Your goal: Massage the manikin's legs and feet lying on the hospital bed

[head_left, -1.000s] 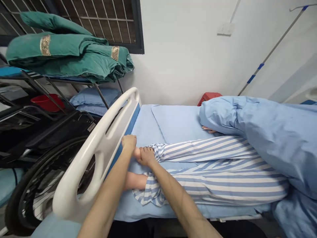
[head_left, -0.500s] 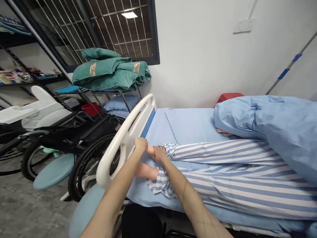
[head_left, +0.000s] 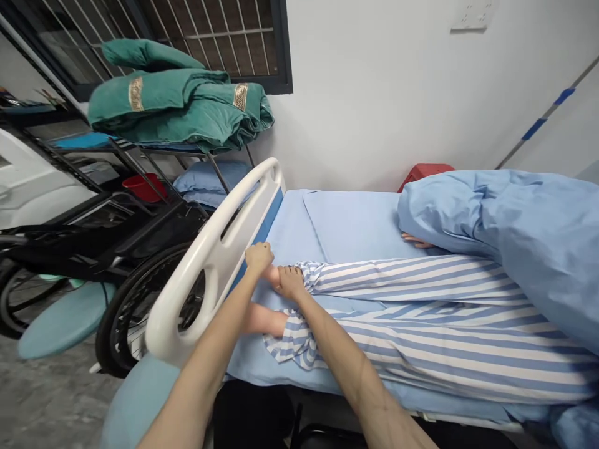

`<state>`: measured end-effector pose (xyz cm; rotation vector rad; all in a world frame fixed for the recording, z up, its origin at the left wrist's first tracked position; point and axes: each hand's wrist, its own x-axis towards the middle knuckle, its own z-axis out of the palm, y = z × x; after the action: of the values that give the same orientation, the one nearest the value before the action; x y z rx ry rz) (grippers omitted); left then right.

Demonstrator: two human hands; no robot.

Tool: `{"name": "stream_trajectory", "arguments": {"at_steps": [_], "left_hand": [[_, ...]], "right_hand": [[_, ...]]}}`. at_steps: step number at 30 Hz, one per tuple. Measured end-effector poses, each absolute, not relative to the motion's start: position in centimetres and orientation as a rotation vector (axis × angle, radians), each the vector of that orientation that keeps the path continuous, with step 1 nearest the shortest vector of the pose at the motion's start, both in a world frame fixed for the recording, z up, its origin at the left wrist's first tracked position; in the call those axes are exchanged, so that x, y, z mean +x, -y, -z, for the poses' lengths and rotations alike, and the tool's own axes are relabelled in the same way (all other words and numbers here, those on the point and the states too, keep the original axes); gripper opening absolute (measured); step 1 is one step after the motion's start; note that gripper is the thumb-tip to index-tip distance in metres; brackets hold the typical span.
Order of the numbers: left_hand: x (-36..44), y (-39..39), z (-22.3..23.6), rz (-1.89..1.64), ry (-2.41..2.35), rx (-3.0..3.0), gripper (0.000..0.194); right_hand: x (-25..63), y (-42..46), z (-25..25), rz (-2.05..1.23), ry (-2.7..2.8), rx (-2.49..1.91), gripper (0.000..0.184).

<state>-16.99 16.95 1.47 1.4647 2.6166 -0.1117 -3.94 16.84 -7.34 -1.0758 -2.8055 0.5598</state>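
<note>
A figure in blue-and-white striped trousers [head_left: 421, 312] lies on a bed with a light blue sheet [head_left: 346, 224]. My left hand [head_left: 259, 256] is closed round the toes of the far foot, beside the white footboard [head_left: 210, 249]. My right hand [head_left: 291, 282] grips the same foot at the ankle, just where the striped trouser cuff ends. The near foot [head_left: 264, 320] lies bare on the sheet below my forearms. A light blue duvet [head_left: 505, 231] covers the figure's upper part, and a hand [head_left: 414, 240] peeks out under its edge.
A black wheelchair [head_left: 107, 249] stands left of the footboard. Behind it a metal rack holds folded green quilts [head_left: 178, 103], a blue pillow [head_left: 210, 178] and a red basin [head_left: 140, 187]. A red stool [head_left: 425, 171] sits against the white wall. A barred window [head_left: 206, 37] is above.
Both hands keep the same hold on the far foot. The view has shifted, swinging left and up, then back closer; the foot and legs lie much as before.
</note>
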Motion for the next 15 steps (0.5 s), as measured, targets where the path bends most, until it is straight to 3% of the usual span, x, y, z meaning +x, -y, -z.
{"name": "stream_trajectory", "arguments": {"at_steps": [4, 7, 12, 15], "left_hand": [[-16.4, -13.0, -1.8, -0.192, -2.691, 1.368, 0.044], [-16.3, -8.2, -1.9, -0.191, -2.623, 1.459, 0.053], [-15.0, -0.8, -1.4, -0.143, -2.636, 1.592, 0.031], [-13.8, 1.6, -0.5, -0.163, -2.746, 1.684, 0.033]], "right_hand": [[-3.5, -16.8, 6.3, -0.621, 2.797, -1.053, 0.056], [-3.1, -15.5, 5.5, -0.649, 2.738, -1.096, 0.053], [-2.1, -10.5, 5.4, -0.628, 2.482, -1.126, 0.048], [-0.9, -8.2, 5.5, -0.723, 2.566, -0.93, 0.055]]}}
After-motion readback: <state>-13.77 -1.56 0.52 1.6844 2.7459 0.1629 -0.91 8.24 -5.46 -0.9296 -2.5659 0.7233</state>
